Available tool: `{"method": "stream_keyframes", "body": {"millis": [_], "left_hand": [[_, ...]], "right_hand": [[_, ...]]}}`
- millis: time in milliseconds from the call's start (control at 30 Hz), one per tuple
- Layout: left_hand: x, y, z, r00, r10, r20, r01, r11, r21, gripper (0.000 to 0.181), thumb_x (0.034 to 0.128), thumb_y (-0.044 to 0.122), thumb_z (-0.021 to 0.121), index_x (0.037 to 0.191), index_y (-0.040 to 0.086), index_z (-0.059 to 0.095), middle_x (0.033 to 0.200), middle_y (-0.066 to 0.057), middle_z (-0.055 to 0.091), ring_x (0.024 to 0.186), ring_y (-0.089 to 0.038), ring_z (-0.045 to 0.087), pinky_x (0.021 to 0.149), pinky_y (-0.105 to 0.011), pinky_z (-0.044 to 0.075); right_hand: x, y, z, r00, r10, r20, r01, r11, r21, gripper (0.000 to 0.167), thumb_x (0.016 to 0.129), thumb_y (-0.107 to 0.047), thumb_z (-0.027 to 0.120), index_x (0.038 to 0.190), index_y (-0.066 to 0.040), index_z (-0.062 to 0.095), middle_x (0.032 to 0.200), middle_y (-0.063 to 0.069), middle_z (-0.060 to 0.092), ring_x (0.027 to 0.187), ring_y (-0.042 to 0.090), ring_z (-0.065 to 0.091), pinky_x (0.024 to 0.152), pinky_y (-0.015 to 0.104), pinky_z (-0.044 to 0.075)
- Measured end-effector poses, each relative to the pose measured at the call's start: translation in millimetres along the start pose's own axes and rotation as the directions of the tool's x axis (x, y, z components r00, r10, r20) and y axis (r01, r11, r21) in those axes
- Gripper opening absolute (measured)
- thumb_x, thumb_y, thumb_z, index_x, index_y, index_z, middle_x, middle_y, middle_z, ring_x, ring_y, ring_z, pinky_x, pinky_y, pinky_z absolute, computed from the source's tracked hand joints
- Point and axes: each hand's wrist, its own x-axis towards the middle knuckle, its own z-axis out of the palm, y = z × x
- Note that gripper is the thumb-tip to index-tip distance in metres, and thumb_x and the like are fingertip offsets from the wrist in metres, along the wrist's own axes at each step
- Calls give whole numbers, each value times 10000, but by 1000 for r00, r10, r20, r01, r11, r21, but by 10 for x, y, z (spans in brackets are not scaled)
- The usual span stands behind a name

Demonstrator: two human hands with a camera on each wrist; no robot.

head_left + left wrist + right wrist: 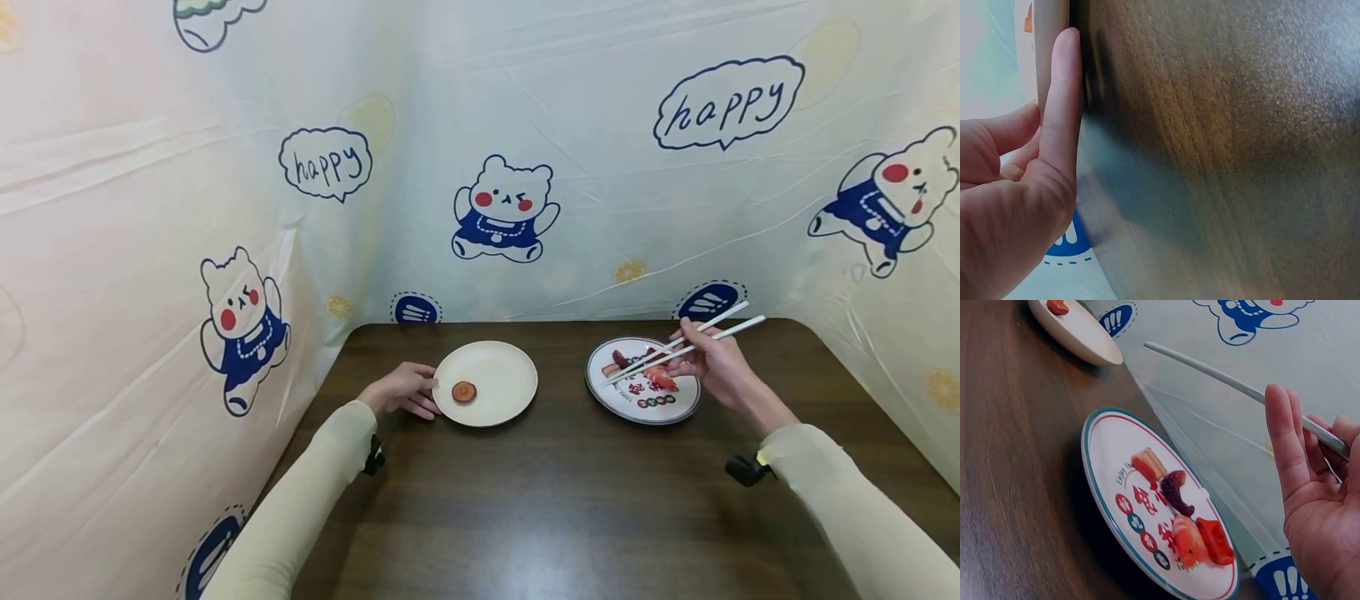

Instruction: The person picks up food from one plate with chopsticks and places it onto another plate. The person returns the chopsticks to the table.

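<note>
My left hand (407, 390) holds the left rim of a cream plate (504, 383), thumb at the edge and fingers along its side; a round brown-orange slice (463, 392) lies on that plate. In the right hand (712, 362) is a pair of white chopsticks (738, 327), their tips over a patterned plate (624, 407). That plate bears a dark purple curved piece (1177, 493), a shrimp-like piece (1189, 540), a red-orange piece (1215, 541) and a layered pale-and-orange piece (1148, 465). Nothing shows between the chopstick tips.
Both plates stand near the back edge of a dark brown wooden table (480, 517). A pale curtain (600, 208) printed with bears and the word "happy" hangs behind and on both sides. Black wrist devices show at both sleeves.
</note>
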Motion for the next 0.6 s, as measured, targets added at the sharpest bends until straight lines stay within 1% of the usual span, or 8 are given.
{"method": "stream_keyframes", "body": {"millis": [100,233,333,600], "left_hand": [[3,1,0,1000,2,-4,-2,1000,2,465,1124,89,495,1564,-31,402,1050,-255,693,809,-300,765,751,-451,669],[24,49,-15,1000,12,-13,-12,1000,5,464,1124,102,503,1561,-24,411,1060,-252,693,815,-299,766,745,-445,669],[28,56,-14,1000,5,-10,-5,1000,1,460,1123,101,506,1558,-18,419,1055,-251,693,816,-301,767,745,-445,669],[16,1,-10,1000,-3,-1,3,1000,-12,463,1119,88,508,1556,-32,412,1026,-255,698,795,-303,767,740,-454,669]], "right_hand": [[-27,-18,-42,1000,-2,-6,3,1000,16,394,1150,-166,433,974,44,716,795,174,743,645,240,751,615,331,655],[-32,-64,-90,1000,-18,-15,18,1000,20,398,1151,-165,426,966,39,714,775,167,738,634,243,752,610,334,655],[-60,-77,-126,999,-25,-29,26,1000,14,403,1151,-162,421,956,29,718,768,162,736,627,245,752,607,335,655],[-161,-72,-263,998,-38,-55,40,999,34,413,1150,-146,413,960,40,729,754,176,731,637,253,757,618,356,659]]}}
